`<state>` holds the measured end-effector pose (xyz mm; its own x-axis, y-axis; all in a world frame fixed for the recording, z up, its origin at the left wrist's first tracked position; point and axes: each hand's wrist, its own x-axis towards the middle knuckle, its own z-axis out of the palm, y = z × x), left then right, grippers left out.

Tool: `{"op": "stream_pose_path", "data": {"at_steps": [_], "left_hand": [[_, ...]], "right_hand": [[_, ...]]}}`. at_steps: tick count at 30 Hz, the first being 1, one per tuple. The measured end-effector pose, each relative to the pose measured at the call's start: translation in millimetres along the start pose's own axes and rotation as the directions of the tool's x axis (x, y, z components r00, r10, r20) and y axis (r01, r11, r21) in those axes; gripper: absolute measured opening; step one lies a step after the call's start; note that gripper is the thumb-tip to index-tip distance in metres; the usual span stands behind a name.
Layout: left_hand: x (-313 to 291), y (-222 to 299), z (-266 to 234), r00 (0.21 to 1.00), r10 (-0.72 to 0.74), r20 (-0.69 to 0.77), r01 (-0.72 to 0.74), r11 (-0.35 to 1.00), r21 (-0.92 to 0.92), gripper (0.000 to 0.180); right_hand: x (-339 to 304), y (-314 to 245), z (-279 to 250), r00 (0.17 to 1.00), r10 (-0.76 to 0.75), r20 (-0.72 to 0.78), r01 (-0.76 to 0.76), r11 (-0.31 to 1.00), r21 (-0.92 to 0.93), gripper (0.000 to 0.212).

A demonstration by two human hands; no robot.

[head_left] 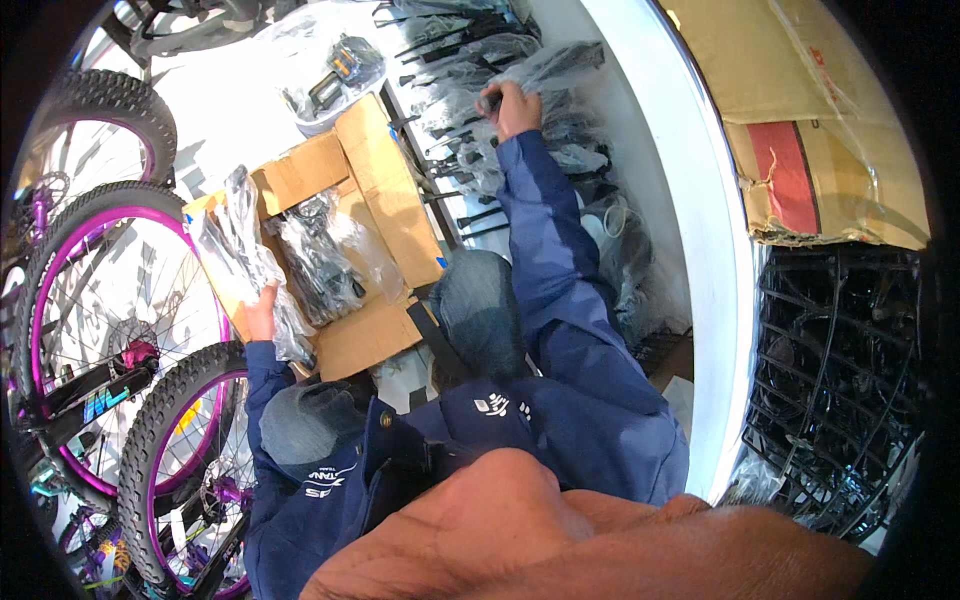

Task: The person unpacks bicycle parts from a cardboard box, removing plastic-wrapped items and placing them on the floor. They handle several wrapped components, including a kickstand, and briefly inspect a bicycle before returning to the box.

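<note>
My left hand [262,314] is closed on a long clear plastic bag [248,245] of parts, at the left side of an open cardboard box [362,338]. Inside the box lie more dark parts wrapped in clear plastic [318,262]. My right arm reaches far forward, and my right hand [516,110] is closed around the dark end of a plastic-wrapped part [491,101]. That part sits among several plastic-wrapped black parts [470,150] in a row along a white wall. Their exact kind cannot be made out.
Bicycle wheels with purple rims [45,290] and black tyres crowd the left. A white bucket [318,125] holding bagged pedals stands beyond the box. The white wall edge [715,280] runs along the right, with cardboard [840,180] and black bundled parts [830,370] behind it.
</note>
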<state>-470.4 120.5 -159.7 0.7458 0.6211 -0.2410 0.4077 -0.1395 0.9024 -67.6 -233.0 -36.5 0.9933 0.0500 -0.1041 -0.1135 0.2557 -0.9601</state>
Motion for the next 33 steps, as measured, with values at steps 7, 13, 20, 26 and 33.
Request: {"op": "stream_pose_path", "data": {"at_steps": [7, 13, 20, 26, 33], "left_hand": [[-6, 13, -3, 0.999, -0.030, 0.036, 0.029, 0.999, 0.014, 0.047], [2, -9, 4, 0.998, 0.009, 0.055, 0.001, 0.985, -0.173, 0.044], [9, -33, 6, 0.992, -0.064, 0.113, 0.085, 0.978, -0.190, 0.045], [8, -30, 5, 0.995, -0.020, 0.094, 0.036, 0.985, -0.170, 0.046], [13, -27, 2, 0.978, -0.122, 0.170, 0.111, 0.991, 0.076, 0.043]], "right_hand": [[153, 50, 4, 0.930, 0.347, -0.124, -0.197, 0.753, 0.628, 0.036], [161, 52, -7, 0.834, 0.491, 0.253, -0.532, 0.836, 0.133, 0.062], [66, 36, 14, 0.853, 0.522, 0.008, -0.015, 0.040, -0.999, 0.077], [20, 55, 12, 0.998, -0.042, 0.037, 0.045, 0.188, -0.981, 0.057], [-21, 53, 13, 0.975, -0.190, 0.115, 0.140, 0.124, -0.982, 0.052]]}}
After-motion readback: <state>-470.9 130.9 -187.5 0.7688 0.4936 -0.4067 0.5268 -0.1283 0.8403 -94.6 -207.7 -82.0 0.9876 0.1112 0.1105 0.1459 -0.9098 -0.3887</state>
